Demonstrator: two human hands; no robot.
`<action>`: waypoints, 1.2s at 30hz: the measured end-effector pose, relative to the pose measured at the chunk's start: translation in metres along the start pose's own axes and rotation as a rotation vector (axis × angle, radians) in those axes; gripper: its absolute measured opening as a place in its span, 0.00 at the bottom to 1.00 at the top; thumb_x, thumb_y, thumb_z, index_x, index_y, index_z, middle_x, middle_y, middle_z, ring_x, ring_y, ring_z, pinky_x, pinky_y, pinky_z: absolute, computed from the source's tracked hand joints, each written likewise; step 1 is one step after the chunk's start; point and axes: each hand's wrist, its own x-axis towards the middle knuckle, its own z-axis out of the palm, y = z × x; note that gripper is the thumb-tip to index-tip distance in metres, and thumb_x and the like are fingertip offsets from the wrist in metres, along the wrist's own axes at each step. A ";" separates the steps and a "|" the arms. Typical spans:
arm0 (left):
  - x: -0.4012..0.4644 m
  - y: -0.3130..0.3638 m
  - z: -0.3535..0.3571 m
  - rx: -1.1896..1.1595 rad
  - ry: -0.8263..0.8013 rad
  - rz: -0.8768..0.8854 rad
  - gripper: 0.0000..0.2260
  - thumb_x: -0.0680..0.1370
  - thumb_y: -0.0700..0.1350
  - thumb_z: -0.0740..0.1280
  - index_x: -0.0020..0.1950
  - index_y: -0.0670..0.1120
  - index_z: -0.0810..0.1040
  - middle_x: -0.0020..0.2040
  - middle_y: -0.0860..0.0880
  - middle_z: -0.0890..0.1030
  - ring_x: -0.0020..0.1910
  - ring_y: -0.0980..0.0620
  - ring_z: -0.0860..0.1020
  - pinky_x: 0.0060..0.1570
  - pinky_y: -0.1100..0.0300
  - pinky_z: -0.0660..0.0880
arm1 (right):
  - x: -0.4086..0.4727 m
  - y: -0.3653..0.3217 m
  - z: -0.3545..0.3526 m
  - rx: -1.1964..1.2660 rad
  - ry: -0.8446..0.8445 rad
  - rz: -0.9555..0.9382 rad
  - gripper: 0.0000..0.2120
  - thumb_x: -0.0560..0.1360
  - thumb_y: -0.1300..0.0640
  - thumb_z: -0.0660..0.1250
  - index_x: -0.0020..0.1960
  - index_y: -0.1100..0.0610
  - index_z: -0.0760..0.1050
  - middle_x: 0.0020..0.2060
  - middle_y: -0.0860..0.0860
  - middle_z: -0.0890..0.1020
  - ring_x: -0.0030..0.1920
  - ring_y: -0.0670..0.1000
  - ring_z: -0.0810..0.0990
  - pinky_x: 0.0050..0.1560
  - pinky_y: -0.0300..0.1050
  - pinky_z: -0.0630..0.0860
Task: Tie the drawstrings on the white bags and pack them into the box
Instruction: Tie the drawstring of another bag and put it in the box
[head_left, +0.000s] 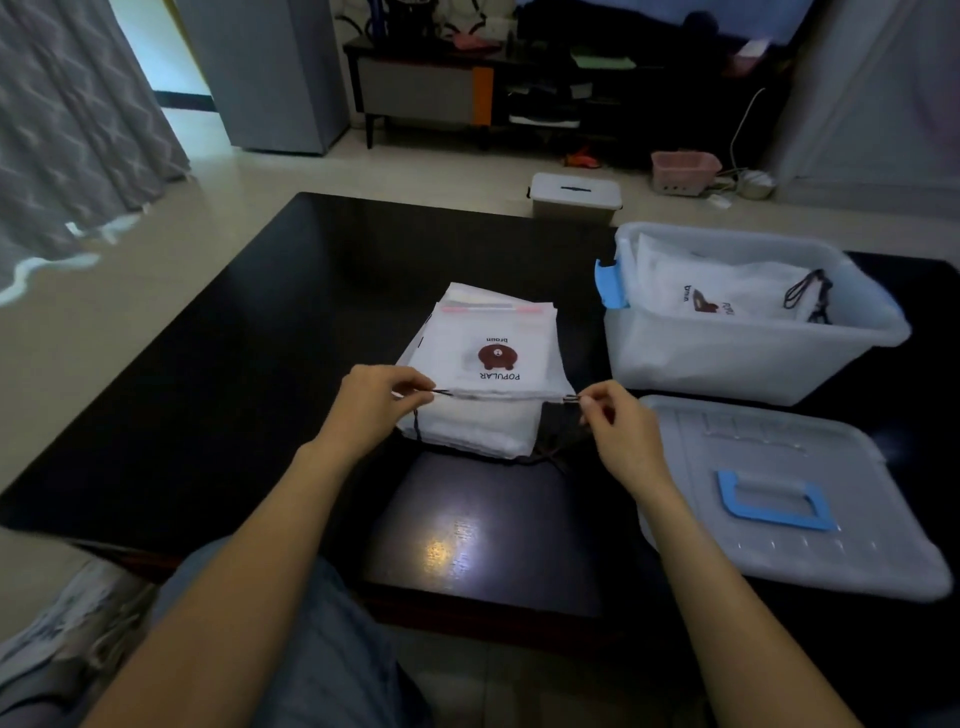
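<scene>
White bag (488, 358) drawstrings pinched by left hand (376, 400) and right hand (621, 431).

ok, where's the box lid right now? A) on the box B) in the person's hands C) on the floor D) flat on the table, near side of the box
D: the lid lies flat on the table, nearer the person than the open box; both hands are at the top bag's drawstring.

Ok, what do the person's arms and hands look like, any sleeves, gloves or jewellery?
Both forearms are bare right up to the bottom edge of the picture, with no sleeves in view. The left hand and right hand wear no gloves, and no watch, bracelet or ring shows. The nails look short and plain.
</scene>
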 end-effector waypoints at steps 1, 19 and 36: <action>0.000 0.000 -0.001 -0.008 0.006 -0.015 0.05 0.73 0.44 0.72 0.48 0.48 0.84 0.39 0.57 0.81 0.37 0.64 0.78 0.40 0.74 0.71 | 0.002 0.001 -0.003 -0.013 -0.001 -0.008 0.05 0.79 0.59 0.62 0.48 0.56 0.77 0.33 0.45 0.78 0.37 0.47 0.77 0.38 0.38 0.69; 0.008 0.009 0.006 -0.504 0.100 -0.506 0.13 0.79 0.52 0.63 0.42 0.44 0.80 0.34 0.50 0.76 0.34 0.55 0.71 0.34 0.60 0.66 | 0.009 -0.017 -0.007 1.452 -0.100 0.457 0.14 0.81 0.52 0.55 0.38 0.54 0.69 0.40 0.50 0.84 0.43 0.49 0.84 0.40 0.41 0.80; 0.007 0.033 0.007 -0.819 0.078 -0.369 0.13 0.82 0.50 0.55 0.49 0.48 0.77 0.54 0.51 0.79 0.55 0.55 0.76 0.52 0.58 0.72 | -0.002 -0.011 -0.009 0.317 -0.120 -0.007 0.04 0.77 0.55 0.65 0.46 0.55 0.72 0.38 0.47 0.75 0.37 0.43 0.72 0.39 0.34 0.69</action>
